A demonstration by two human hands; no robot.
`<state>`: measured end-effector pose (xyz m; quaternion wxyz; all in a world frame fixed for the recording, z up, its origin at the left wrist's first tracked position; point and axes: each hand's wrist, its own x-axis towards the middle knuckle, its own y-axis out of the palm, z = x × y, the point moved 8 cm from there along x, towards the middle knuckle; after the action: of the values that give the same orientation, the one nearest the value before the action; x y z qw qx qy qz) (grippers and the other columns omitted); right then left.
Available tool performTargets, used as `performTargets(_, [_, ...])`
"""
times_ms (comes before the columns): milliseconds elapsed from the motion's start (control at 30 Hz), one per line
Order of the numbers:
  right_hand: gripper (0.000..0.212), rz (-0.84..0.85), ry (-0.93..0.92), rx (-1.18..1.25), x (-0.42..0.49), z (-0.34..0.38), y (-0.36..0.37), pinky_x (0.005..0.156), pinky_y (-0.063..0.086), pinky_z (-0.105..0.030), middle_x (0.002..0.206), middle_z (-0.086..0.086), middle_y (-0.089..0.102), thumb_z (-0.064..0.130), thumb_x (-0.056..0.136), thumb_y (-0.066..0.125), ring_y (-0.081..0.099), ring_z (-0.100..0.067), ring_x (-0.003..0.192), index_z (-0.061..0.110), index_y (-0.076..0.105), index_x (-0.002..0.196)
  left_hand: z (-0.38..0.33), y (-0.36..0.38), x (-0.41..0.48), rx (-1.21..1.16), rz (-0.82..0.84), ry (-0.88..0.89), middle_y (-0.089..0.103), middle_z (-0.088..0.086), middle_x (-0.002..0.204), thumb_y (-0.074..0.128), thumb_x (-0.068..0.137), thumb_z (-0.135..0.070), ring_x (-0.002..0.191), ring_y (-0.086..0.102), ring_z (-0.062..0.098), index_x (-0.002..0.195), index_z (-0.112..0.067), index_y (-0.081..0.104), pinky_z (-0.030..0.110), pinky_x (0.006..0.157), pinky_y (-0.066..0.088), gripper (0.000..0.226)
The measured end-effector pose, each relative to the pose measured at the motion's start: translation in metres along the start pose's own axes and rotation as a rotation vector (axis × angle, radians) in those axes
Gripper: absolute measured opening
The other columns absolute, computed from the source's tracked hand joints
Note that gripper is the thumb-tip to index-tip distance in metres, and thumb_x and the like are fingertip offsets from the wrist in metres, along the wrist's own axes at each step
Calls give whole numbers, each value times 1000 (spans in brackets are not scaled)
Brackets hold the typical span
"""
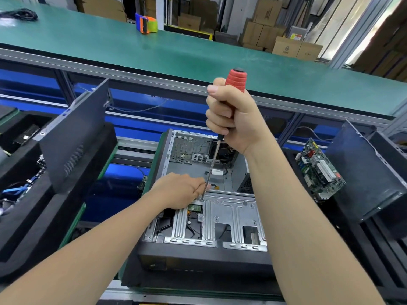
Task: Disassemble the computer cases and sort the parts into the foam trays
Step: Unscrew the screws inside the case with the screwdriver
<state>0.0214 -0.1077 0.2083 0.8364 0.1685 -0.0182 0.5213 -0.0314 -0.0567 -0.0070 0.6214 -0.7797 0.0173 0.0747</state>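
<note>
Computer case: we are looking down into the open computer case (198, 263), which is lying on its side directly in front of us, with its silver drive cage (233, 214) at the near end.
Right hand: above the case, our right hand (233, 122) is wrapping its fingers tightly round the red handle of the screwdriver (237, 81).
Screwdriver: the shaft is slanting down into the case, and the tip is meeting the far left corner of the drive cage.
Left hand: our left hand (180, 190) is resting on the left part of the case's drive cage, fingers bent toward the shaft near its tip. We cannot tell whether they are pinching it or only touching it.
Motherboard: right of the case, a green motherboard (319, 170) is standing tilted in the right foam tray (352, 238).
Side panels: left of the case, a dark side panel (74, 137) is leaning against the left foam tray (28, 216). Right of the case, past the motherboard, a second panel (370, 172) is standing.
Conveyor belt: beyond the case, a green conveyor belt (176, 53) is running across, carrying an orange and blue tape dispenser (146, 23).
Cardboard boxes: farther beyond the case, cardboard boxes (286, 45) are sitting in stacks.
</note>
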Motion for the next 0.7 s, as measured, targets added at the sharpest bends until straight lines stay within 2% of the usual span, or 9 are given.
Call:
performTargets(100, [41,168,47,115,0,-1,6,37,22,-20,49,7,33,9,86,58,20,-7,36,20,19,77,-3,-7,0,-114,-57,42,65,-15,85,24,106,-61,78,64,21,106,-42,41,36,64,45,26])
performTargets(167, [38,187,54,149,0,-1,7,36,22,-20,48,7,34,8,85,56,20,-7,35,20,22,75,-1,-13,-1,-258,-91,81,61,-29,89,41,105,-49,85,64,9,105,-47,42,33,66,45,3])
performTargets(233, [31,170,58,151,0,0,6,36,21,-19,47,6,33,5,86,51,19,-8,35,20,27,72,1,-19,-5,-368,-99,136,62,-34,101,57,97,-41,98,61,-4,106,-48,50,33,77,50,13])
performTargets(333, [31,137,57,148,0,4,5,37,18,-19,47,5,30,4,88,47,16,-9,35,20,27,70,1,-22,-12,-384,-86,191,62,-34,110,63,89,-39,105,57,-8,99,-48,64,36,89,52,14])
performTargets(467, [34,119,38,113,-1,12,6,38,18,-18,48,5,29,4,88,47,15,-10,36,21,24,70,-6,-24,-14,-400,-83,226,61,-37,115,66,83,-39,112,57,-9,94,-52,66,38,93,52,18])
performTargets(567, [34,102,37,98,-3,15,5,39,18,-18,48,5,29,4,88,48,14,-10,37,21,25,70,-7,-25,-15,-389,-94,242,59,-38,115,69,82,-40,109,55,-12,94,-52,65,36,91,52,17])
performTargets(667, [37,82,34,99,-6,17,2,39,17,-19,48,5,29,4,88,48,14,-10,36,20,17,75,-8,-26,-17,-404,-105,253,60,-38,114,70,82,-54,108,55,-13,89,-52,63,35,90,50,9])
performTargets(700, [38,76,31,100,-7,17,1,39,16,-19,48,5,29,4,88,48,14,-10,36,20,15,76,-9,-26,-17,-406,-109,245,60,-37,114,68,82,-62,108,56,-11,87,-51,63,37,92,50,13])
